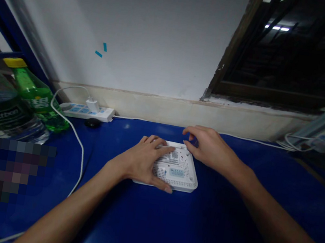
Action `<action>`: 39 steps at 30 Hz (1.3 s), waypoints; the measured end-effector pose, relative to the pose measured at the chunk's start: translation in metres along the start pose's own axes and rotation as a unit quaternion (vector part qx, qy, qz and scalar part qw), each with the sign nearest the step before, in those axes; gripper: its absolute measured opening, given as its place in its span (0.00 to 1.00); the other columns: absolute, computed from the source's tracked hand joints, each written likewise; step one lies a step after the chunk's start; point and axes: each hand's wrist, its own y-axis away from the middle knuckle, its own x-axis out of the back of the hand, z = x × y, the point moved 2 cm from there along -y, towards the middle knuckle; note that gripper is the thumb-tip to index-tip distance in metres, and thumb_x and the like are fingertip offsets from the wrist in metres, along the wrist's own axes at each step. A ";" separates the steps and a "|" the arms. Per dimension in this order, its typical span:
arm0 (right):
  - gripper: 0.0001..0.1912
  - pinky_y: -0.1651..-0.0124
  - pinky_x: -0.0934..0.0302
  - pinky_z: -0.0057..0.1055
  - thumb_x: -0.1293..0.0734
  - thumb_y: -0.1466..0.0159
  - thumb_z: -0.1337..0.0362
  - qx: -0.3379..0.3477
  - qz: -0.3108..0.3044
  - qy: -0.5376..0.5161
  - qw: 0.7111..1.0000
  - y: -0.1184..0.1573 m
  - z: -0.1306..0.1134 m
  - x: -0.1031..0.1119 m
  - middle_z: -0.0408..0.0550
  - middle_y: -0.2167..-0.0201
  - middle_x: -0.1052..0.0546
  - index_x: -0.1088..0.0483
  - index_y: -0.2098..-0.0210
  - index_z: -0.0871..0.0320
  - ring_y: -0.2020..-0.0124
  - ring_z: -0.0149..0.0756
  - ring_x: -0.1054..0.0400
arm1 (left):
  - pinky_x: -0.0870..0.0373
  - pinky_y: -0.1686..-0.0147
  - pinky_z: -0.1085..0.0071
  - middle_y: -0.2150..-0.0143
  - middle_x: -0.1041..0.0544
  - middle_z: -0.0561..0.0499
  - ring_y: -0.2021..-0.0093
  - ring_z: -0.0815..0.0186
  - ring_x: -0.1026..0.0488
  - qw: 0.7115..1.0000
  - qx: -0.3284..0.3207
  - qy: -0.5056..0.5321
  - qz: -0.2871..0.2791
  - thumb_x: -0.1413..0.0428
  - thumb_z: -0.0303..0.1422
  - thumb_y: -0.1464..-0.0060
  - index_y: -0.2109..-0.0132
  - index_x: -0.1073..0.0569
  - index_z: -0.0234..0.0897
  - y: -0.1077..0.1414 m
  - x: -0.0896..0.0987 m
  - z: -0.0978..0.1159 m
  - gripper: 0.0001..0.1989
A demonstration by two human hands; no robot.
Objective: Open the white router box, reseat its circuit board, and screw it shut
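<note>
1. White box: on blue table, right of the power strip, nearer us.
2. Our left hand spreads over it, fingers apart.
3. Our right hand, farther right: pinching something or loose, we can't tell.
4. Risk: our left palm easing could let it skid.
</note>
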 end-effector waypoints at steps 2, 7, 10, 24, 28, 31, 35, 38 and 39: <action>0.10 0.63 0.36 0.34 0.33 0.33 0.61 -0.037 -0.005 -0.005 0.999 0.004 0.002 -0.003 0.49 0.69 0.20 0.23 0.57 0.58 0.68 0.41 0.25 | 0.42 0.40 0.41 0.38 0.35 0.38 0.40 0.43 0.38 1.000 -0.003 -0.003 0.002 0.40 0.65 0.57 0.31 0.41 0.43 -0.003 -0.007 0.004 0.52; 0.20 0.48 0.35 0.36 0.37 0.32 0.69 0.024 0.035 -0.079 0.996 0.011 0.003 -0.004 0.52 0.49 0.22 0.32 0.41 0.56 0.51 0.41 0.27 | 0.41 0.40 0.41 0.39 0.34 0.38 0.42 0.43 0.36 1.000 -0.006 -0.013 0.018 0.41 0.65 0.56 0.31 0.39 0.41 -0.003 -0.010 0.006 0.52; 0.27 0.52 0.33 0.33 0.37 0.36 0.74 0.032 0.023 -0.104 0.994 0.015 0.004 -0.007 0.49 0.49 0.23 0.34 0.39 0.53 0.53 0.38 0.27 | 0.40 0.41 0.41 0.39 0.34 0.38 0.42 0.43 0.35 1.000 -0.006 -0.019 0.024 0.41 0.65 0.56 0.32 0.38 0.41 -0.003 -0.011 0.006 0.51; 0.28 0.69 0.36 0.28 0.36 0.36 0.71 -0.011 0.035 -0.193 0.981 0.028 0.006 -0.012 0.50 0.49 0.23 0.44 0.38 0.53 0.71 0.31 0.29 | 0.41 0.40 0.39 0.39 0.34 0.38 0.42 0.42 0.36 0.999 0.017 -0.020 0.023 0.42 0.67 0.58 0.31 0.39 0.42 -0.005 -0.016 0.008 0.54; 0.15 0.71 0.38 0.27 0.33 0.38 0.67 -0.026 0.054 -0.172 0.983 0.029 0.004 -0.013 0.46 0.62 0.22 0.34 0.52 0.54 0.75 0.30 0.32 | 0.42 0.40 0.40 0.38 0.35 0.37 0.41 0.43 0.36 0.999 0.012 -0.018 0.026 0.42 0.67 0.57 0.30 0.40 0.42 -0.004 -0.016 0.009 0.54; 0.08 0.70 0.39 0.28 0.32 0.35 0.59 -0.053 0.115 -0.151 0.980 0.027 0.004 -0.015 0.45 0.68 0.23 0.31 0.60 0.56 0.75 0.31 0.31 | 0.42 0.40 0.40 0.38 0.35 0.37 0.41 0.42 0.36 1.000 0.013 -0.016 0.023 0.43 0.67 0.57 0.30 0.41 0.42 -0.004 -0.016 0.009 0.54; 0.12 0.70 0.37 0.28 0.35 0.33 0.64 -0.042 0.097 -0.168 0.980 0.026 0.004 -0.014 0.47 0.62 0.21 0.32 0.50 0.55 0.75 0.31 0.31 | 0.43 0.40 0.39 0.38 0.35 0.38 0.41 0.41 0.37 1.000 0.011 -0.006 0.019 0.42 0.67 0.57 0.30 0.41 0.43 -0.004 -0.015 0.009 0.54; 0.25 0.68 0.36 0.29 0.36 0.38 0.72 -0.027 0.070 -0.163 0.984 0.026 0.003 -0.012 0.50 0.53 0.22 0.39 0.41 0.55 0.73 0.30 0.31 | 0.43 0.40 0.39 0.38 0.35 0.37 0.41 0.41 0.37 1.000 0.008 -0.005 0.020 0.42 0.66 0.57 0.30 0.40 0.42 -0.005 -0.015 0.009 0.53; 0.26 0.67 0.36 0.29 0.36 0.39 0.73 -0.028 0.070 -0.156 0.985 0.026 0.002 -0.011 0.50 0.52 0.22 0.39 0.42 0.55 0.73 0.31 0.30 | 0.43 0.40 0.39 0.38 0.35 0.37 0.41 0.41 0.37 1.000 0.009 -0.006 0.020 0.42 0.66 0.56 0.30 0.40 0.42 -0.004 -0.015 0.009 0.53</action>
